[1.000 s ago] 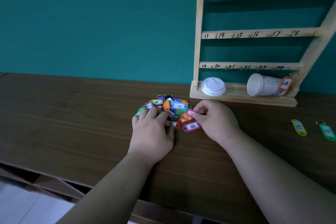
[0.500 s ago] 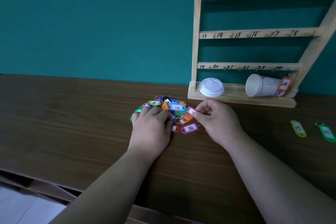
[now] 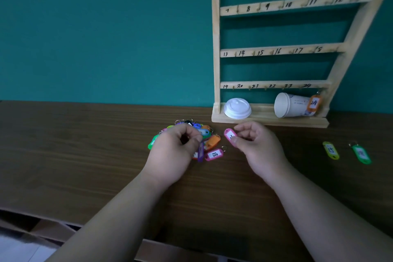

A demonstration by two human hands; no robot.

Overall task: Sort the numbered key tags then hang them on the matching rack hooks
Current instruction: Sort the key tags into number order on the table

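A heap of coloured key tags (image 3: 204, 134) lies on the brown table (image 3: 85, 151), in front of the wooden rack (image 3: 274, 51) with numbered hooks. My left hand (image 3: 172, 151) pinches a purple tag (image 3: 200, 152) that hangs down over the heap. Just right of the heap, my right hand (image 3: 255, 144) holds a pink tag (image 3: 230, 135) by thumb and fingers. A pink tag numbered 18 (image 3: 214, 154) lies at the heap's near edge. An orange tag 24 (image 3: 313, 103) hangs on the rack's lowest rail.
A white cup lid (image 3: 237, 108) and a tipped paper cup (image 3: 290, 105) rest on the rack's base ledge. A yellow tag 15 (image 3: 331, 150) and a green tag (image 3: 361, 153) lie on the table at the right. The table's front edge runs low across the view.
My right hand has lifted the pink tag away from the heap to the right. My left hand has curled up from lying flat and picked a purple tag out of the heap.
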